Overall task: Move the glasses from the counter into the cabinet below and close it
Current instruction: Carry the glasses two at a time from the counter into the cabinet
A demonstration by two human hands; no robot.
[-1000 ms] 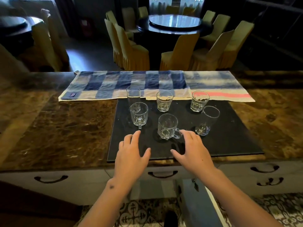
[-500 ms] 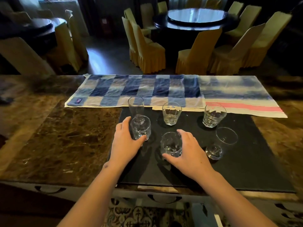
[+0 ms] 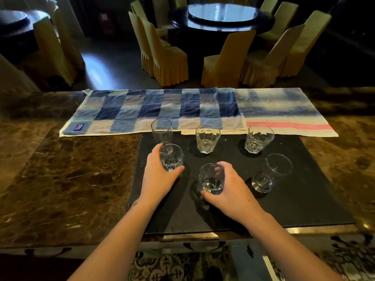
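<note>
Several clear glasses stand on a black mat (image 3: 304,199) on the brown marble counter (image 3: 60,189). My left hand (image 3: 157,175) is wrapped around a small handled glass mug (image 3: 172,158) at the mat's left. My right hand (image 3: 229,191) grips a second glass mug (image 3: 210,178) near the mat's middle. Both mugs still rest on the mat. Behind stand a tall slim glass (image 3: 161,131), a faceted tumbler (image 3: 207,138) and another tumbler (image 3: 258,138). A wider glass (image 3: 271,173) stands at the right. The cabinet door below is hidden by the counter edge.
A blue checked towel (image 3: 152,110) and a white towel with a pink stripe (image 3: 284,116) lie along the counter's far side. Drawer handles (image 3: 203,245) show under the front edge. Patterned floor tiles (image 3: 172,266) lie below. Covered chairs (image 3: 166,57) and a round table (image 3: 223,15) stand beyond.
Both hands have moved forward from the mat's front edge and closed around the two mugs. The view has moved closer over the counter.
</note>
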